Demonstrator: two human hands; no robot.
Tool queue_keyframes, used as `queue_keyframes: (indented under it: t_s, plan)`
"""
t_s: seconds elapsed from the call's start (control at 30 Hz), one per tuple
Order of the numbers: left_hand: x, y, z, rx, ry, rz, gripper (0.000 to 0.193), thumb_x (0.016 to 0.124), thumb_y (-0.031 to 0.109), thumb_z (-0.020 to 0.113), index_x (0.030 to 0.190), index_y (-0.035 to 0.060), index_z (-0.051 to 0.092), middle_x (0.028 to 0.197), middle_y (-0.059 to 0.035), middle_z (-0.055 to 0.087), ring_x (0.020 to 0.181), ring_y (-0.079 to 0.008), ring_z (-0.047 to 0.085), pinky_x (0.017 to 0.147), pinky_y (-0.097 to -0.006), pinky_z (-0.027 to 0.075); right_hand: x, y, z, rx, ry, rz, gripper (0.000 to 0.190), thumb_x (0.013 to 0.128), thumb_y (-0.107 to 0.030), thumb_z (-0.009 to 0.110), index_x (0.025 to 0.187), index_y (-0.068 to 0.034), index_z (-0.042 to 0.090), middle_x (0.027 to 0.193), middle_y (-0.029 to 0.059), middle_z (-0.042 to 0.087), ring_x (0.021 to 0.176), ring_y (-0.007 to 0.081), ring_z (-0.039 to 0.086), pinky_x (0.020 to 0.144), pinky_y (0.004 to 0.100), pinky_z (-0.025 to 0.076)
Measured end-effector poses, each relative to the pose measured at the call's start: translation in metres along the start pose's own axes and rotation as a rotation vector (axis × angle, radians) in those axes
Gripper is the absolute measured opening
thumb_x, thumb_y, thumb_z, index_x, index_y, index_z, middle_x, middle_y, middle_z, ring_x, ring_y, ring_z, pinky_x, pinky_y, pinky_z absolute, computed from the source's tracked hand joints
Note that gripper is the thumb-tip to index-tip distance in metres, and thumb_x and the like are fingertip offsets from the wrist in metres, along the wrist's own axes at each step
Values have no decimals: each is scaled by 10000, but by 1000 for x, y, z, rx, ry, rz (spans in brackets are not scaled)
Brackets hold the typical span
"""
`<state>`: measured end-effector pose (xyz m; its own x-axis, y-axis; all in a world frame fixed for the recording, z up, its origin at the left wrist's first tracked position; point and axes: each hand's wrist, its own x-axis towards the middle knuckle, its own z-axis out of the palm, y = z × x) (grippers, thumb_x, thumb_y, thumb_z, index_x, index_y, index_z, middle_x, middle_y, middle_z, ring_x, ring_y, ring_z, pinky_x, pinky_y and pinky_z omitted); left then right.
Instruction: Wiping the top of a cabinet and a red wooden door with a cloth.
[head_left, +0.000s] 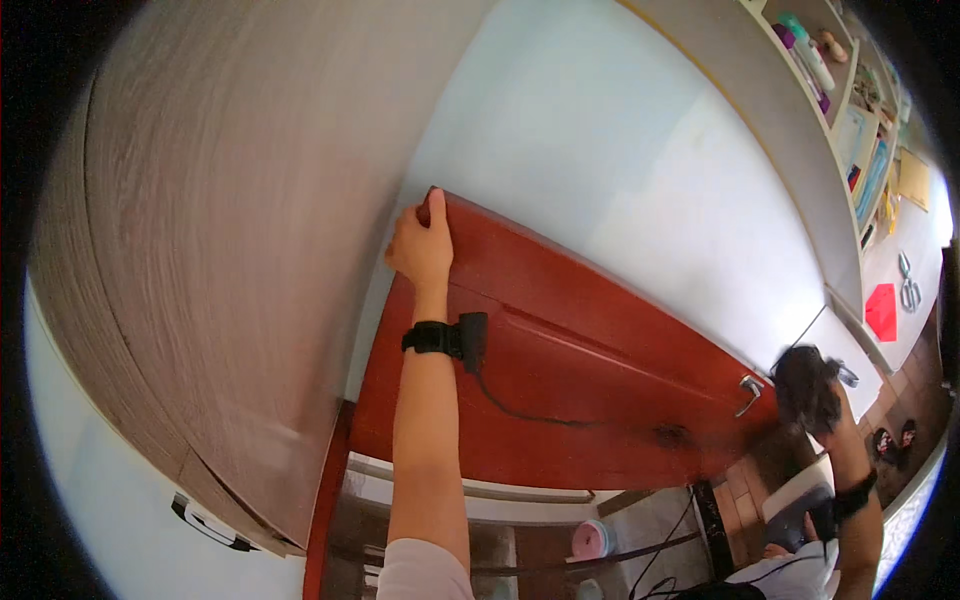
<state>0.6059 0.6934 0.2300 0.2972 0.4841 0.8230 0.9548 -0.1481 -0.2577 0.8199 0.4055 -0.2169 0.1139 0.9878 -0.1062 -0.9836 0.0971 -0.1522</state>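
Note:
My left hand (421, 244) grips the top corner of a red-brown wooden door (570, 337), thumb laid on its face. A black strap with a small black device (471, 337) and a cable sits on that wrist. Far to the right, my right hand (831, 429) is mostly covered by a dark, crumpled bundle that looks like a cloth (806, 386); blur hides its fingers. The bundle is beside the door's outer edge, close to the silver lever handle (750, 390).
A tall wood-grain panel (225, 225) rises on the left. White shelves (847, 90) hold bottles and papers at upper right. Scissors (909, 285) and a red paper (882, 311) lie on the white surface below. Slippers (895, 442), a pink basin (590, 540) and loose cables (660, 581) are lower down.

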Motion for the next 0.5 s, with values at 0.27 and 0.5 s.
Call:
queue_keyframes:
  t_s: [0.27, 0.5]
  plan:
    - [13, 7, -3, -118, -270, -157, 611, 793, 604, 367, 994, 88, 624, 1049, -140, 604, 992, -332, 539, 878, -491, 301, 37, 30, 137, -267, -317, 6, 414, 851, -292, 515, 1120, 22, 491, 1026, 154, 587, 869, 217, 605, 763, 365, 515]
    - [-11, 14, -50, -37, -153, -107, 534, 795, 546, 403, 923, 86, 643, 955, -120, 634, 936, -304, 567, 872, -497, 296, -28, 43, 80, 27, -11, 211, 366, 868, -272, 471, 1099, 10, 506, 1017, 154, 582, 872, 263, 596, 761, 377, 515]
